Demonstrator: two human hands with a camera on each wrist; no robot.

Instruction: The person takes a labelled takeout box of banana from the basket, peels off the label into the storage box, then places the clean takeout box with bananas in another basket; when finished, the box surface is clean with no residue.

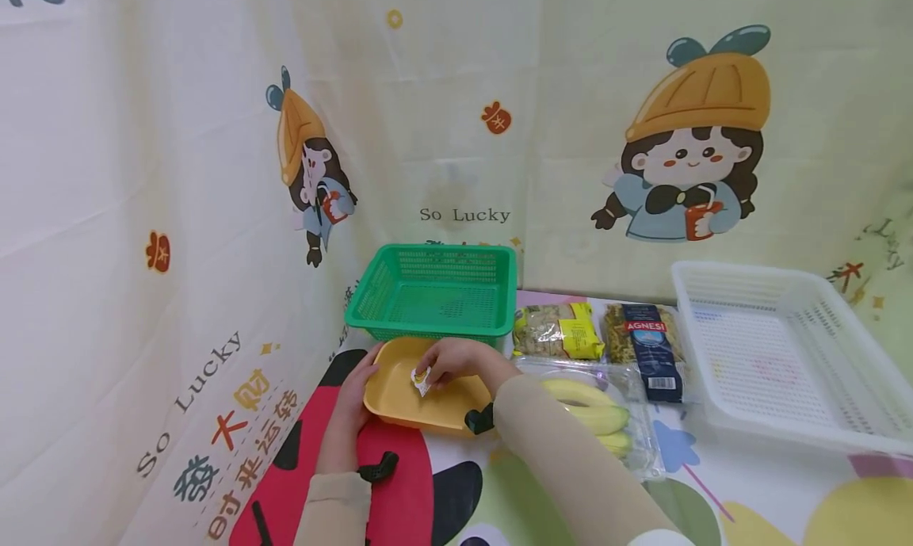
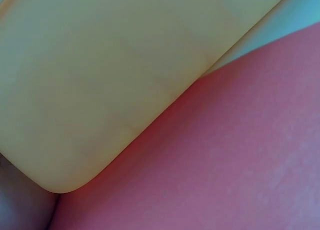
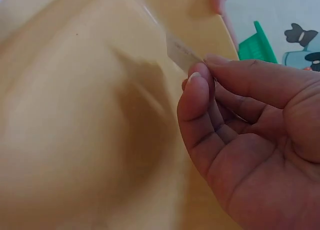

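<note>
A yellow plastic basin (image 1: 399, 407) stands on the patterned cloth in front of a green basket. My left hand (image 1: 354, 391) grips its left side, a fingertip showing over the rim in the right wrist view. The basin's outer wall (image 2: 100, 90) fills much of the left wrist view. Inside the basin, my right hand (image 1: 456, 360) pinches a small flat white piece with a yellow-orange mark (image 1: 421, 381) between thumb and fingertips. Seen from the right wrist, that piece (image 3: 180, 53) is thin, with faint print, held above the basin's floor (image 3: 60, 155).
The green basket (image 1: 442, 312) is right behind the basin. To the right lie a yellow-labelled bag (image 1: 556, 332), an AGNESI pasta bag (image 1: 645, 348) and a clear plastic box (image 1: 645, 443) with bananas (image 1: 595, 419). A white basket (image 1: 806, 356) stands far right. Printed curtains hang behind and left.
</note>
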